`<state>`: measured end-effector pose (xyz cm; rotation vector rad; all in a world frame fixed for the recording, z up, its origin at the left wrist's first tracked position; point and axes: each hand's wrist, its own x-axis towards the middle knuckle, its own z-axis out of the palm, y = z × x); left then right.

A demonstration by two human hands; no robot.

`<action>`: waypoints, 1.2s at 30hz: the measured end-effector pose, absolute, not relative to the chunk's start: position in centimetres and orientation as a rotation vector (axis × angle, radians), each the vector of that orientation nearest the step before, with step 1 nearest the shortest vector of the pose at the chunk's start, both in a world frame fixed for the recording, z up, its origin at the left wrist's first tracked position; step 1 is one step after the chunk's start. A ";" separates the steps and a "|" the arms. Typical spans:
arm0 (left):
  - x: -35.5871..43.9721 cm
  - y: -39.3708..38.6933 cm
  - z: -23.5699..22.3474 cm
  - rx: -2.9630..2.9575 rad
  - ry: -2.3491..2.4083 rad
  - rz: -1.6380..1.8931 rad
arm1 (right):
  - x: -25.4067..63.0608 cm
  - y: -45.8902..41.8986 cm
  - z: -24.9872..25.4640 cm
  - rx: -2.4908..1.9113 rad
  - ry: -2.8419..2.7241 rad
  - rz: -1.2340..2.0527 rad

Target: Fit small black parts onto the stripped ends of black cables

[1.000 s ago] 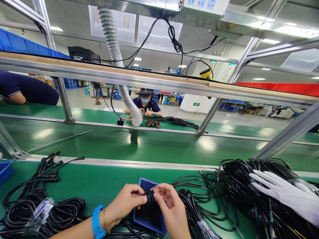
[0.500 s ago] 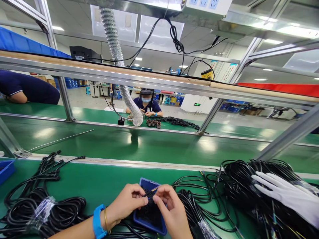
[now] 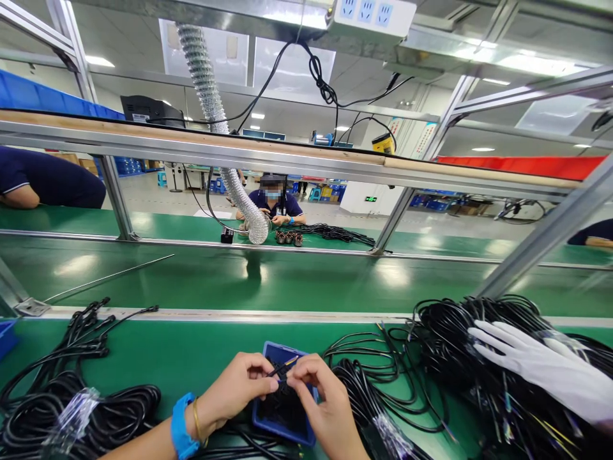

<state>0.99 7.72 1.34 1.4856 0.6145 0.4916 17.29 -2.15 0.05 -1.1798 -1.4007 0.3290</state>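
My left hand [image 3: 237,390], with a blue band on its wrist, pinches a black cable [image 3: 274,370] close to its stripped end. Thin coloured wires stick out of that end toward my right hand [image 3: 325,399]. The thumb and forefinger of my right hand are pressed together at the wires; exactly what they grip is too small to make out. Both hands are over a small blue bin [image 3: 282,433], which holds small black pieces.
Bundled black cables [image 3: 110,415] lie at the left and more cables [image 3: 454,345] at the right, under a white glove [image 3: 531,364]. Metal frame posts [image 3: 541,230] stand beyond the green bench [image 3: 191,358]. A flexible duct [image 3: 239,198] hangs ahead, near a seated co-worker [image 3: 292,207].
The camera view has shifted slightly, moving the scene a little left. Both hands keep nearly the same pose at the cable end over the bin.
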 end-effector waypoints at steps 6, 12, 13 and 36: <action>1.1 7.5 0.9 1.428 0.633 0.458 | 16.9 -2.0 -0.2 -1.216 -1.531 0.225; 0.9 7.4 1.9 1.349 0.600 0.490 | 17.2 -1.5 -0.6 -1.311 -1.337 0.372; 0.9 7.4 2.1 1.332 0.593 0.502 | 17.2 -1.5 -0.7 -1.323 -1.342 0.414; 1.3 7.4 1.8 1.099 0.498 0.565 | 15.5 0.8 -1.7 -1.954 -2.013 -0.054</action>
